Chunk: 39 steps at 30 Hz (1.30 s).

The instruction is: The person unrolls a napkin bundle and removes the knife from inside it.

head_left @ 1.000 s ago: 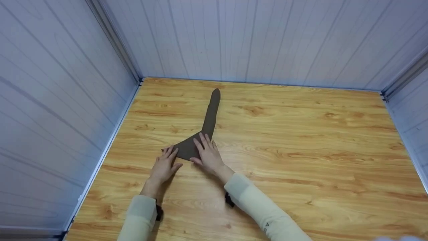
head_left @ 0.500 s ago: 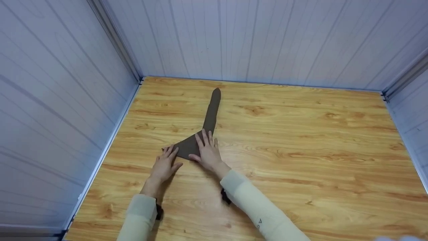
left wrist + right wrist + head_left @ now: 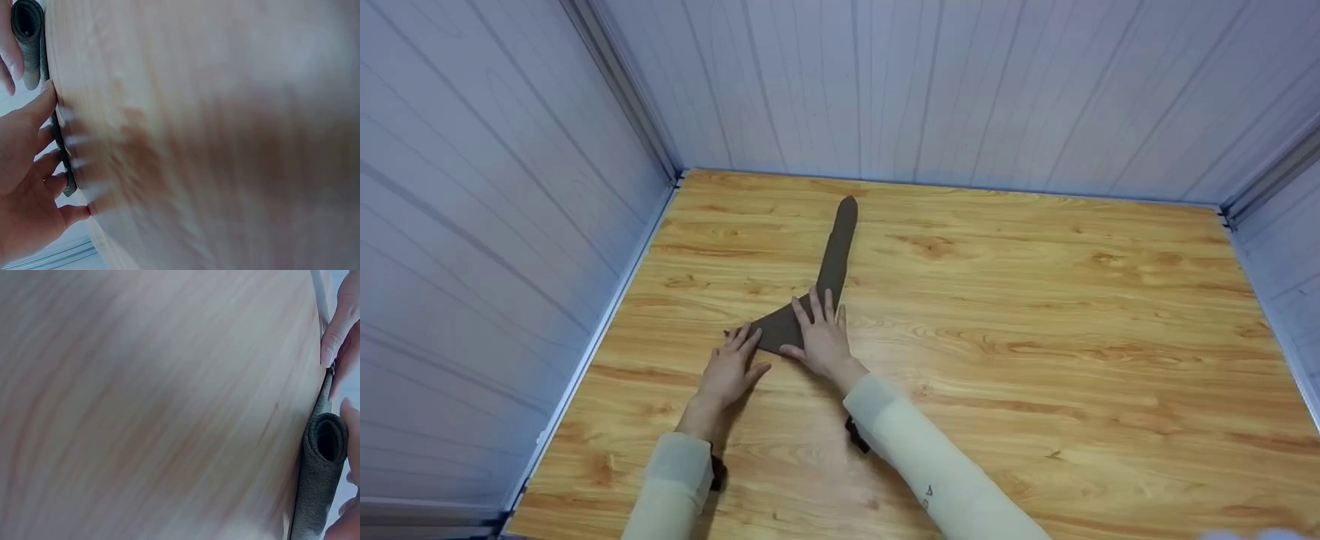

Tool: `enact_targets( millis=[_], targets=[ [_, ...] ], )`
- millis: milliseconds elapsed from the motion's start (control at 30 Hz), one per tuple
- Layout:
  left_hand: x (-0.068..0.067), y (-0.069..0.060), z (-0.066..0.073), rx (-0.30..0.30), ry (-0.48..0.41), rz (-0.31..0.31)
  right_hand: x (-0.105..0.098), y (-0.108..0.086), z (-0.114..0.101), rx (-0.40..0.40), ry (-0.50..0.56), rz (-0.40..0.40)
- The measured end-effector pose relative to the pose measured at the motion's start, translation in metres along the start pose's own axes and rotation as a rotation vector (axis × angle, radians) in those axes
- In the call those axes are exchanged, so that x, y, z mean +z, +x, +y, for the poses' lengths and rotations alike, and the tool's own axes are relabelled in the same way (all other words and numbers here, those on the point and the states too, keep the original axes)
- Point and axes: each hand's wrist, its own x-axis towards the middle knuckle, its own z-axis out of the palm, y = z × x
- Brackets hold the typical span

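Observation:
A dark grey-brown cloth (image 3: 778, 330) lies on the table, part of it a flat triangle and part a long narrow roll (image 3: 838, 244) that points away from me. The roll's hollow end (image 3: 326, 441) shows in the right wrist view, and it appears in the left wrist view too. My left hand (image 3: 727, 371) rests its straight fingertips on the cloth's left corner, thumb spread out on the table. On the right side of the triangle, where it meets the roll, my right hand (image 3: 826, 341) lies with fingers extended. Its palm hides some of the cloth.
The wood-grain table (image 3: 1035, 337) stretches well to the right of both hands. A pale panel wall (image 3: 930, 90) rises at its back edge, another wall (image 3: 472, 225) at the left, and a third at the far right.
My right hand has slid a little leftward and forward over the cloth, its forearm swinging left with it. The left hand stays on the corner.

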Motion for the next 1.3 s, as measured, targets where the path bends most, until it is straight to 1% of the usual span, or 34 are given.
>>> enact_targets(
  millis=[467, 800, 1033, 1200, 1300],
  targets=[
    [-0.001, 0.0, 0.0, 0.022, -0.022, 0.021, 0.002, -0.004, 0.009, 0.025, -0.051, -0.022],
    [-0.003, 0.0, 0.0, 0.021, -0.021, 0.01, 0.0, -0.008, 0.014, 0.032, 0.0, -0.042],
    [-0.004, -0.001, 0.002, 0.007, 0.015, 0.001, -0.001, -0.011, 0.016, 0.03, 0.038, -0.029],
    [-0.004, 0.0, 0.005, -0.02, 0.011, 0.004, -0.003, -0.014, 0.019, 0.029, 0.066, -0.026],
    [-0.003, 0.002, 0.008, -0.047, 0.025, 0.018, -0.004, -0.015, 0.021, 0.03, 0.071, -0.031]
  ],
)
